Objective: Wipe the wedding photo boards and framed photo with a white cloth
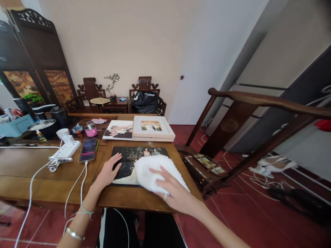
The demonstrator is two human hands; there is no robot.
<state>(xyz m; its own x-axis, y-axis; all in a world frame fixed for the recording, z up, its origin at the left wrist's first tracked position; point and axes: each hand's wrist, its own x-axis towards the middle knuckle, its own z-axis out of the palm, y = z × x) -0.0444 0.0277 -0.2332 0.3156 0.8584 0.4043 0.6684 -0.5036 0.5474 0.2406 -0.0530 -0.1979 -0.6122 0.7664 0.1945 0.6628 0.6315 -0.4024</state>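
A dark photo panel point(126, 156) lies flat near the front edge of the wooden table, with two small figures at its top and a pale area along its bottom. My left hand point(110, 168) rests on the panel's left side, its fingers stretched out. Over the right half of the panel is a white fluffy cloth point(147, 168). My right hand point(169, 186) lies on top of this cloth, fingers spread and pressing on it. Much of the picture is hidden under the cloth.
Behind the panel lie a white-framed photo point(167, 132) and a second photo panel point(117, 131). On the left are a phone point(88, 150) on a cable, a power strip point(67, 150) and a pink cup point(90, 131). A wooden chair point(227, 127) stands at the right.
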